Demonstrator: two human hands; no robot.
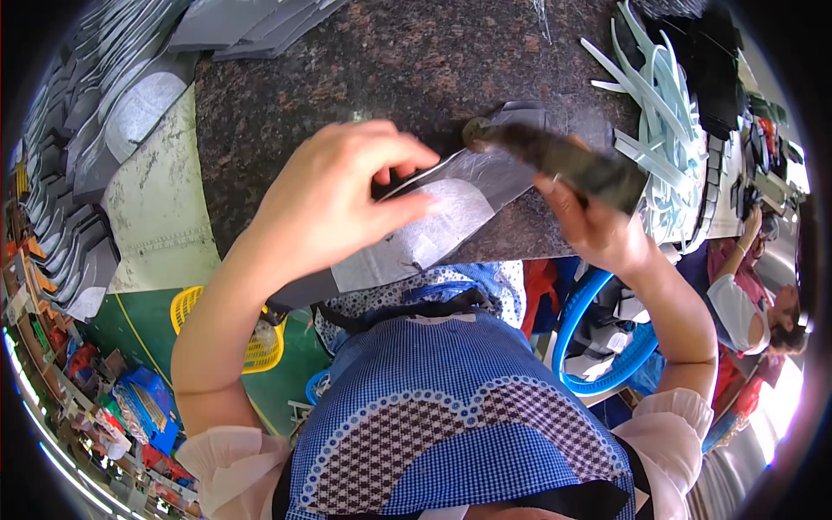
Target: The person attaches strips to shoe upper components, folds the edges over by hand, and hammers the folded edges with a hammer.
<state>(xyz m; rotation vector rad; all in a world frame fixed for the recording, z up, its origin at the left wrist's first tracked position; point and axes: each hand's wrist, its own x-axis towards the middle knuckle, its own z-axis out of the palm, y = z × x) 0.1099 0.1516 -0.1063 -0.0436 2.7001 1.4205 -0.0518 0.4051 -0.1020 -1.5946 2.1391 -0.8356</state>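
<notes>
A dark grey flat cut piece (pixel 507 178) with a pale grey rounded patch (pixel 446 217) lies across the near edge of the dark speckled stone slab (pixel 416 69). My left hand (pixel 334 195) curls over its left side, thumb on the patch and fingers at the raised far edge. My right hand (pixel 598 227) is closed on a dark hammer (pixel 563 160), blurred by motion. The hammer's round end is over the piece's far edge; I cannot tell whether it touches.
Stacks of similar grey pieces (pixel 82 165) stand at the left, with more dark sheets (pixel 260 30) at the back. Pale blue-green strips (pixel 663 130) pile up on the right. Below are a yellow basket (pixel 264 348) and a blue ring (pixel 568 347). Another person (pixel 741 303) is at far right.
</notes>
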